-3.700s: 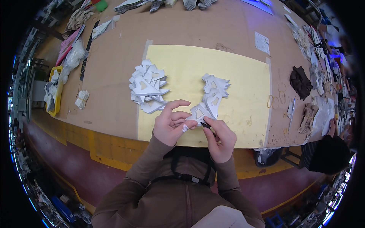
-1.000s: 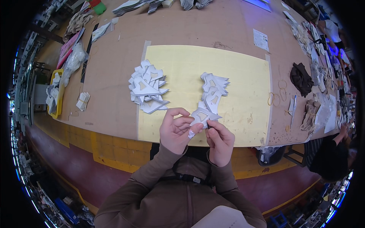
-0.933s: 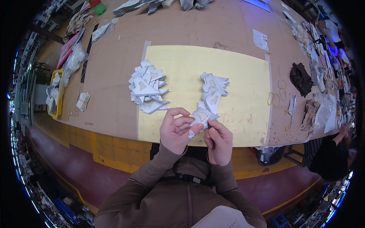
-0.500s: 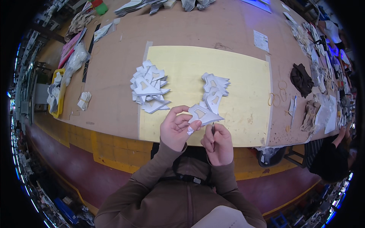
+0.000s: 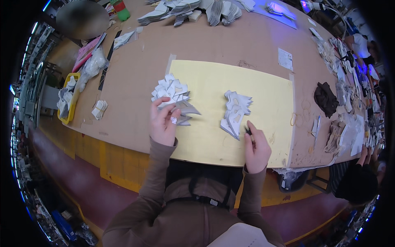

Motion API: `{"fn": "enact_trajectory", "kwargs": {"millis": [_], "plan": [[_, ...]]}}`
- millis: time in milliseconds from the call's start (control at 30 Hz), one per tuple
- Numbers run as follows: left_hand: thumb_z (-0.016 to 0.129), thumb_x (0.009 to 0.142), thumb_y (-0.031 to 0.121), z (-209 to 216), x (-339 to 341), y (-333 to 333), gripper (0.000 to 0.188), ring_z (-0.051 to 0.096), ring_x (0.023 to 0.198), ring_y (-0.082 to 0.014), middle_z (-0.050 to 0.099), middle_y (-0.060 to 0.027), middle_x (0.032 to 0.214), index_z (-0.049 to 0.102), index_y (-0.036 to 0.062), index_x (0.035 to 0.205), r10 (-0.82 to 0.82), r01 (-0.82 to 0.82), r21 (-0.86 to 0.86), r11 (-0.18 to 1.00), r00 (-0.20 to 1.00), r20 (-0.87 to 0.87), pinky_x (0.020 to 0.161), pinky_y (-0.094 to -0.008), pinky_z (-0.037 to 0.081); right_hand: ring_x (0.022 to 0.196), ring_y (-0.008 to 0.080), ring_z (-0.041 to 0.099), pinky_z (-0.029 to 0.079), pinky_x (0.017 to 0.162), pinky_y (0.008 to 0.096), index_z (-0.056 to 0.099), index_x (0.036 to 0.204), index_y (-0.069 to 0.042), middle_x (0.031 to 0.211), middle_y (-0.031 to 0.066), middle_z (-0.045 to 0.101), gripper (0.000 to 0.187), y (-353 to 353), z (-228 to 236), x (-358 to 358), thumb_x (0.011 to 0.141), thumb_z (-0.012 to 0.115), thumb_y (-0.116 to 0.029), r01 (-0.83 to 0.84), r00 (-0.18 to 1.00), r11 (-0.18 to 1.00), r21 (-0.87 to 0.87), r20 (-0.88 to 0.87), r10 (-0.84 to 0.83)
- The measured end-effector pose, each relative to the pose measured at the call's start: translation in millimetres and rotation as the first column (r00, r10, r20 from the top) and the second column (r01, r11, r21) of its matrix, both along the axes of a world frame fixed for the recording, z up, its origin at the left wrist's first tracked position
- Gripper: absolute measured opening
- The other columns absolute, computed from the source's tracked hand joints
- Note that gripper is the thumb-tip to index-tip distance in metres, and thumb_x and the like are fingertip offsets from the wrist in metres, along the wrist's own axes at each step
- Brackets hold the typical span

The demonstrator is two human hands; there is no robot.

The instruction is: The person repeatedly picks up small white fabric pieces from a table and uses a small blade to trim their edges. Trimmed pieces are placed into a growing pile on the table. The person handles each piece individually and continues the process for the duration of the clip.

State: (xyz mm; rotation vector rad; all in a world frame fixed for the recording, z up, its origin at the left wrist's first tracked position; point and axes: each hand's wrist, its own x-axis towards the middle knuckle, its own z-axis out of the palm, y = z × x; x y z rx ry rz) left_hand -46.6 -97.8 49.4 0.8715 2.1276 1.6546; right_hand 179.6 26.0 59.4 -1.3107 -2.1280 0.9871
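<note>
My left hand (image 5: 163, 125) is at the left pile of white cut pieces (image 5: 169, 87), its thumb and fingers closed on a pointed grey-white piece (image 5: 188, 108) that juts out to the right. The pile's pieces are flat and overlapping, some with a cut-out window. Further right, a second pile of the same pieces (image 5: 236, 108) fans out. My right hand (image 5: 257, 147) is just beyond that pile's lower right side. It is closed around a small dark tool (image 5: 248, 130), mostly hidden by the fingers, so its kind does not show.
Both piles lie on a yellow sheet (image 5: 201, 146) taped to a brown table (image 5: 135, 70). Stacks of grey-white pieces (image 5: 187, 11) stand at the far edge. A yellow basket (image 5: 74, 101) is left; dark crumpled cloth (image 5: 326, 99) and a pen (image 5: 317, 124) are right. Other people work at far right.
My hands have moved apart: the left, earlier holding a white piece near the right pile, is now at the left pile. The right went rightward with its tool. The whole view has shifted slightly.
</note>
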Motion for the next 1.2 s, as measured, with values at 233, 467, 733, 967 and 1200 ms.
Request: {"fn": "enact_trajectory", "kwargs": {"millis": [233,467,733,967,1200], "plan": [[0.085,0.066,0.025,25.6,28.3,16.7,0.104,0.027,0.137,-0.0363,0.027,-0.0204,0.146,0.025,0.0040,0.149,-0.093,0.024,-0.155,0.988,0.885,-0.456,0.112,-0.0462,0.027,0.134,0.0416,0.025,0.018,0.111,0.0536,0.069,0.114,-0.015,0.143,0.0163,0.041,0.039,-13.9,19.9,-10.0,0.076,0.076,-0.019,-0.197,0.957,0.950,0.241,-0.161,0.240],[0.090,0.055,0.032,12.6,68.7,35.8,0.131,0.021,0.140,-0.0383,0.015,-0.0216,0.152,0.006,0.0058,0.152,-0.439,0.440,-0.059,0.896,0.898,0.024,0.112,-0.0507,0.023,0.141,0.0460,0.007,0.003,0.113,0.0589,0.078,0.092,-0.026,0.146,0.0150,0.041,0.023,-6.6,23.4,-0.6,0.070,0.081,-0.028,-0.395,0.868,0.854,0.338,-0.169,0.468],[0.087,0.056,0.023,13.3,126.8,53.5,0.124,0.023,0.142,-0.0309,0.022,-0.0162,0.153,0.011,0.0134,0.152,-0.449,0.474,-0.047,0.879,0.858,0.249,0.106,-0.0579,0.027,0.144,0.0389,0.007,0.009,0.115,0.0560,0.078,0.079,-0.029,0.134,0.0026,0.053,0.022,-20.5,-5.8,49.0,0.062,0.086,-0.017,-0.147,0.796,0.948,0.281,-0.536,0.282],[0.071,0.080,0.007,19.5,178.8,48.1,0.037,0.060,0.107,-0.0239,0.064,-0.0122,0.113,0.061,-0.0005,0.115,-0.832,0.835,-0.011,0.550,0.549,0.082,0.096,-0.0326,0.043,0.138,0.0284,0.032,0.024,0.113,0.0374,0.076,0.089,-0.005,0.142,0.0146,0.043,0.021,22.0,-25.7,151.5,0.069,0.075,0.002,0.752,0.462,0.657,0.057,-0.755,-0.464],[0.065,0.086,0.028,-101.3,217.2,0.5,0.044,0.058,0.111,-0.0288,0.062,-0.0100,0.119,0.057,0.0118,0.126,-0.885,0.855,-0.494,-0.159,-0.345,-0.313,0.094,-0.0434,0.045,0.133,0.0225,0.033,0.022,0.112,0.0347,0.066,0.115,-0.008,0.134,0.0033,0.054,0.035,92.7,-149.5,394.8,0.086,0.068,-0.027,0.997,-0.070,-0.077,-0.004,-0.447,-0.892]]}}
